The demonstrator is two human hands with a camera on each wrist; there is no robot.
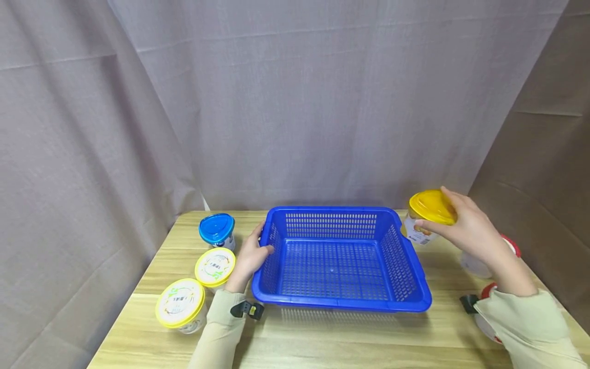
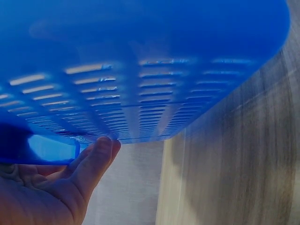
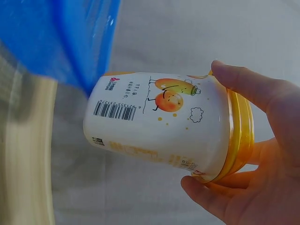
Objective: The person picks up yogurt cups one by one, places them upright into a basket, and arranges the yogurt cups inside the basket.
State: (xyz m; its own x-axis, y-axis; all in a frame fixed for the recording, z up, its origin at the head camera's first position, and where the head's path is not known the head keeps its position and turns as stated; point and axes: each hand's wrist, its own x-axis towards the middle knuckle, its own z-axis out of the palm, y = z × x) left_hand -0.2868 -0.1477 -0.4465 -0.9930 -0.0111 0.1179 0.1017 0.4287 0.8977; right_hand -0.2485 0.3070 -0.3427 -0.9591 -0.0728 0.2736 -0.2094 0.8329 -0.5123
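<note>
A blue plastic basket [image 1: 341, 303] with nothing in it stands mid-table. My left hand [image 1: 250, 258] grips its left rim, thumb over the edge; in the left wrist view the fingers [image 2: 96, 161] lie against the perforated basket wall [image 2: 154, 28]. At the basket's right back corner, my right hand [image 1: 467, 225] holds a white cup with a yellow lid [image 1: 430, 206], tilted. The right wrist view has the cup [image 3: 159, 122] pinched near its lid between thumb and fingers of the right hand [image 3: 262, 136], its base close to the basket's edge [image 3: 89, 42].
Left of the basket stand a blue-lidded cup [image 1: 217, 229] and two yellow-lidded tubs [image 1: 215, 266], [image 1: 181, 303]. Two red-lidded containers [image 1: 477, 265], [image 1: 486, 328] are partly hidden behind the right arm. A grey curtain [image 1: 304, 102] hangs behind the wooden table [image 1: 322, 343].
</note>
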